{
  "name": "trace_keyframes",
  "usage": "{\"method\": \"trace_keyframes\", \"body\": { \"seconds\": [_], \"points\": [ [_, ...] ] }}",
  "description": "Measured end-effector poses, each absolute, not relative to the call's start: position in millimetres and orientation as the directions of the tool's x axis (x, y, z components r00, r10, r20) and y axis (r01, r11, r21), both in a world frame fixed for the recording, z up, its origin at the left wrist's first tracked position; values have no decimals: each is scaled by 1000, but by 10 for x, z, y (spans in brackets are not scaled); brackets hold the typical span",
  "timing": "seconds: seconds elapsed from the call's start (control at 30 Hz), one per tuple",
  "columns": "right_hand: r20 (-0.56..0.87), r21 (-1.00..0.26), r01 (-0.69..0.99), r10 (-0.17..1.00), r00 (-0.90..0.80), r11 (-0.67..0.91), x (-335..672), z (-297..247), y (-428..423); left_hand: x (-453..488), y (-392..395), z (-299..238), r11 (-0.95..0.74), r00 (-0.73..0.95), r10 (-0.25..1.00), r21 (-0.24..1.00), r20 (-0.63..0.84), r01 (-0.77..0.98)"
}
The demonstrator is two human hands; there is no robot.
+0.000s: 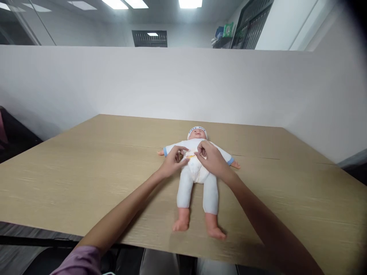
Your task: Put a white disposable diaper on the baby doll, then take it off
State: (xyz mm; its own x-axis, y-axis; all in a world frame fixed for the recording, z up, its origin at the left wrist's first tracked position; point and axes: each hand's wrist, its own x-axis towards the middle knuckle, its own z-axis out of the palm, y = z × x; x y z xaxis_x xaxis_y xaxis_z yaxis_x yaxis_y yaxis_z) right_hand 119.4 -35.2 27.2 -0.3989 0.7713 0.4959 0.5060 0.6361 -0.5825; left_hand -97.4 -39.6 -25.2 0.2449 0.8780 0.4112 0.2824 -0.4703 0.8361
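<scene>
1. wall (172,84): white, standing along the far edge of the table (114,152).
2. table: the wood top spreads wide to the left and right of the doll (210,191); the near edge runs a little past the doll's feet.
3. doll: on its back, head toward the wall, legs toward the near edge, arms spread. its waist lies between the two hands.
4. right hand (212,156): at the waist, over the upper front of the diaper (197,172); fingers curled, thumb and forefinger close together. i cannot tell whether they pinch anything.
5. left hand (173,160): opposite, at the other side of the waist; fingers bent, thumb reaching the diaper's edge. i cannot tell whether it grips.
6. diaper: white, wrapped around the doll's hips over pale pants.
7. shelf (223,42): beyond the wall, holding a green pack (228,29).
8. cap (197,128): white, dark print, on the doll's head.
9. strip (190,156): orange-yellow, on the diaper's front, between the fingertips.
</scene>
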Motion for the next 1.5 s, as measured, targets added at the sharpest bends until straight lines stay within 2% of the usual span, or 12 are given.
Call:
{"method": "trace_keyframes", "body": {
  "seconds": [0.07,0.1,0.23,0.3,0.5,0.67,0.77,0.97,1.13,1.37,1.5],
  "points": [
    [480,-624,455,771,-419,636,1260,276,-721,-969,-654,-141,-514,215,858,783,467,350],
    [446,-647,436,774,-449,625,1311,240,-905,-963,-794,-101,-537,251,843,753,475,379],
    [241,-700,493,820,-519,517,1596,-97,-1369,-923,-1227,-98,-614,524,771,643,363,458],
    [255,-660,555,846,-468,506,1725,-268,-1389,-891,-1289,-169,-594,530,787,623,317,509],
    [333,-539,698,880,-337,472,1710,-379,-1198,-727,-1075,-332,-465,359,885,569,296,678],
    [382,-327,827,865,-326,456,1503,-435,-1166,-650,-959,-365,-456,343,890,585,300,671],
    [415,-294,835,849,-327,466,1468,-499,-1178,-669,-952,-389,-483,362,876,597,320,641],
    [429,-345,802,842,-327,488,1481,-495,-1271,-710,-969,-451,-556,351,830,603,433,572],
    [403,-411,784,864,-301,465,1460,-518,-1323,-726,-978,-466,-578,337,815,626,470,524],
    [377,-502,737,881,-285,453,1433,-545,-1315,-742,-938,-467,-593,372,805,648,462,478],
    [364,-561,709,897,-252,427,1436,-558,-1279,-747,-913,-460,-557,391,828,670,402,491]
  ]
}}
